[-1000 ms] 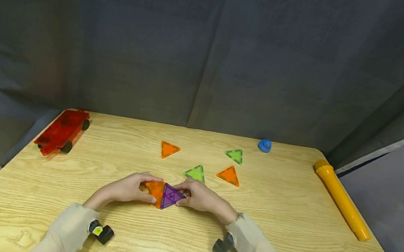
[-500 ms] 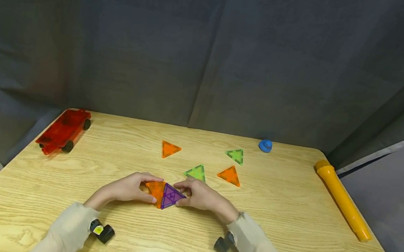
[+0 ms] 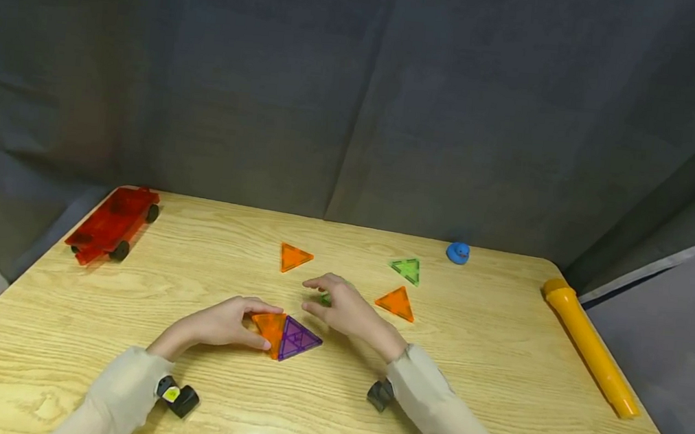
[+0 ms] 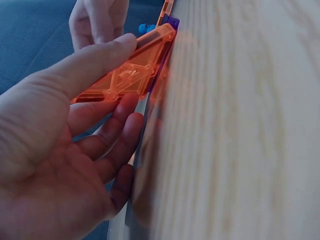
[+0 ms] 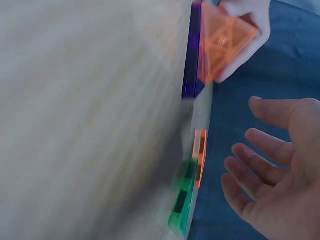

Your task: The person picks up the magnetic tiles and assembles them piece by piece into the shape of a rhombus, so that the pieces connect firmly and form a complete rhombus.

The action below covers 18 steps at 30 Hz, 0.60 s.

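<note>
My left hand [image 3: 223,321] pinches a translucent orange triangular magnetic tile [image 3: 270,331] between thumb and fingers. In the left wrist view that orange tile [image 4: 129,75] leans up from the table at a slant. A purple triangular tile [image 3: 299,340] lies flat, its edge against the orange tile's lower edge. Just behind the purple tile, my right hand [image 3: 348,308] hovers with parted fingers and nothing between them. Beneath its fingers lies a green triangular tile [image 3: 326,299], mostly covered in the head view; the right wrist view shows this green tile [image 5: 182,202] flat on the table.
Farther back lie an orange triangle [image 3: 294,258], another orange triangle [image 3: 398,303] and a green triangle [image 3: 407,270]. A blue toy duck [image 3: 458,253] sits near the back edge. A red toy car [image 3: 114,224] stands at far left, and a yellow tube [image 3: 590,348] lies along the right edge.
My right hand has let go of the purple tile and moved up and back over the green triangle. The left hand keeps its pinch on the orange tile.
</note>
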{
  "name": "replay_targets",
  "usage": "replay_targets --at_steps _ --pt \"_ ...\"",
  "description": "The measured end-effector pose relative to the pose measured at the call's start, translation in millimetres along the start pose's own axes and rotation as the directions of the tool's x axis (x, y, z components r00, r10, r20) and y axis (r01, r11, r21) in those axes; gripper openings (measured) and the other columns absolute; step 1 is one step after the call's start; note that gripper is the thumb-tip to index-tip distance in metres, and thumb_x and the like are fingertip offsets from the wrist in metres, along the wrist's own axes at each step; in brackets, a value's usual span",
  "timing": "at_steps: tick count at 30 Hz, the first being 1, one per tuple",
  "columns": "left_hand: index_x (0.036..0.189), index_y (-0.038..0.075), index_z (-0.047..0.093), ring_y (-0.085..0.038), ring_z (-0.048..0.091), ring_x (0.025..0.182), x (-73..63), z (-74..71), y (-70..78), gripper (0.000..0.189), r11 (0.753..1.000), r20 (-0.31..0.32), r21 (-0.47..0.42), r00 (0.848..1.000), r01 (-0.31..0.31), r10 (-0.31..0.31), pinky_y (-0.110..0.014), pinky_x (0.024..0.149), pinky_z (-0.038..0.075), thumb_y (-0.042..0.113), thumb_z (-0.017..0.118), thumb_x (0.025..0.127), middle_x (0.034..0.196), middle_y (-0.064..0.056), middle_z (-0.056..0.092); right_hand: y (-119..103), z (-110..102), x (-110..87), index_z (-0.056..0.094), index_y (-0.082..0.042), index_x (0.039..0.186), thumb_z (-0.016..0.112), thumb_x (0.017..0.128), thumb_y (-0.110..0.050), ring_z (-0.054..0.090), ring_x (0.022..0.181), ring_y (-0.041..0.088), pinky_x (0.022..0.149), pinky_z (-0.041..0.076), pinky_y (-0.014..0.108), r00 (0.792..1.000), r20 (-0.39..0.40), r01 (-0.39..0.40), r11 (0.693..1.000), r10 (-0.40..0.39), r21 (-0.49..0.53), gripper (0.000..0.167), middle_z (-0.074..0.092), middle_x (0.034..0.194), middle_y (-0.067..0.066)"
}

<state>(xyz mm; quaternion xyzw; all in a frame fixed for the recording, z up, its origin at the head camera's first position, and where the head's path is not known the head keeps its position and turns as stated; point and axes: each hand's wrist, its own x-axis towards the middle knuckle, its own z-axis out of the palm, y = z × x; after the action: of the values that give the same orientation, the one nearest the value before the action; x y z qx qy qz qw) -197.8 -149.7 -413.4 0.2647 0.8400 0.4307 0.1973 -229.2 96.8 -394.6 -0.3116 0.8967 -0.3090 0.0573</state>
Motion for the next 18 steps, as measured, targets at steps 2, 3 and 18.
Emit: replay_targets --at_steps 2,3,18 --pt "0.136 -0.002 0.05 -0.021 0.054 0.104 0.3 -0.4 -0.2 0.063 1.0 0.002 -0.007 1.0 -0.002 0.002 -0.034 0.087 0.045 0.024 0.074 0.084 0.123 -0.015 0.056 1 0 6.6 0.056 -0.006 0.13 0.062 0.093 -0.025 0.052 0.12 0.028 0.099 0.044 0.043 1.0 -0.014 -0.011 1.0 0.01 -0.023 0.042 0.057 0.128 0.011" --pt "0.136 -0.001 0.05 -0.022 0.053 0.105 0.4 -0.3 -0.6 0.063 1.0 0.0 -0.007 1.0 0.001 -0.001 -0.035 0.089 0.045 0.025 0.074 0.084 0.123 -0.016 0.056 1 0 9.8 0.055 -0.007 0.131 0.062 0.094 -0.027 0.051 0.122 0.028 0.101 0.042 0.044 1.0 -0.014 -0.018 0.999 0.017 -0.034 0.043 0.055 0.131 0.01" --pt "0.135 0.002 0.052 -0.024 0.053 0.109 2.1 0.6 -3.5 0.062 1.0 -0.008 0.019 1.0 0.014 -0.014 -0.042 0.093 0.044 0.027 0.075 0.083 0.125 -0.015 0.056 10 1 48.3 0.041 -0.012 0.144 0.055 0.092 -0.052 0.026 0.14 0.031 0.113 0.019 0.053 0.981 0.156 -0.093 0.981 0.12 -0.171 0.067 0.04 0.148 0.008"
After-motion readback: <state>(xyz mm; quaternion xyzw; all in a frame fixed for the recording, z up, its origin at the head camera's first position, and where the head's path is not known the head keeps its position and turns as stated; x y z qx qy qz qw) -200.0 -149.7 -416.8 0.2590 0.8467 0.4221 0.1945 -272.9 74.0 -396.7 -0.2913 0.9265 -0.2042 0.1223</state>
